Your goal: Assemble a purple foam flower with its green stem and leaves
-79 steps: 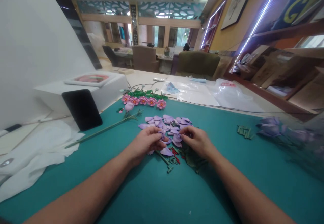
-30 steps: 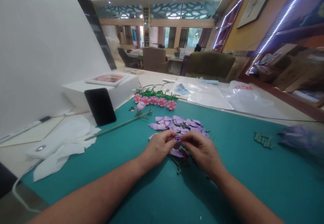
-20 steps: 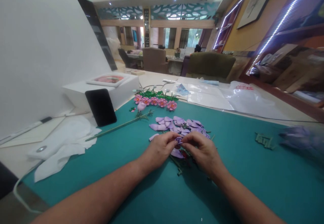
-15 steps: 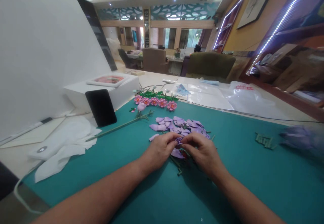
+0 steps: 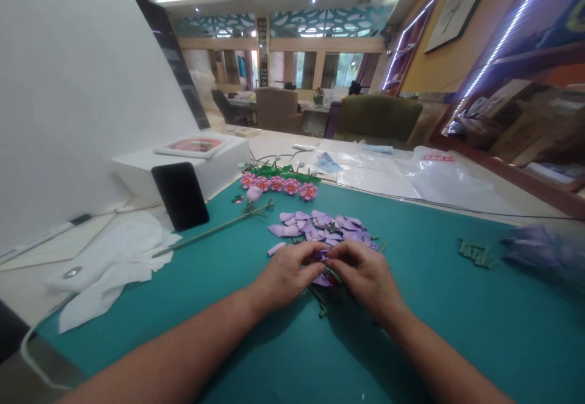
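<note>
Between my fingertips is a small purple flower piece (image 5: 322,256), mostly covered by the fingers. My left hand (image 5: 287,273) pinches it from the left, and my right hand (image 5: 364,273) pinches it from the right. Just beyond the hands lies a spread pile of purple petals (image 5: 315,226) on the green mat (image 5: 283,355). One loose purple petal (image 5: 322,279) shows below the fingers, beside a small red part and some dark green stem pieces (image 5: 322,309). A rolled purple petal (image 5: 276,248) rests near my left knuckles.
A long green stem with a pale pink bud (image 5: 254,193) and a row of pink flowers (image 5: 276,183) lie at the back. A black phone (image 5: 180,195) leans on a white box (image 5: 228,160). Green pieces (image 5: 475,253) and a purple bundle (image 5: 537,248) are at right; white tissue (image 5: 109,270) at left.
My hands stay together on the small purple piece, with the left thumb shifted slightly. The whole view has moved a little, and the petal below the fingers is more covered.
</note>
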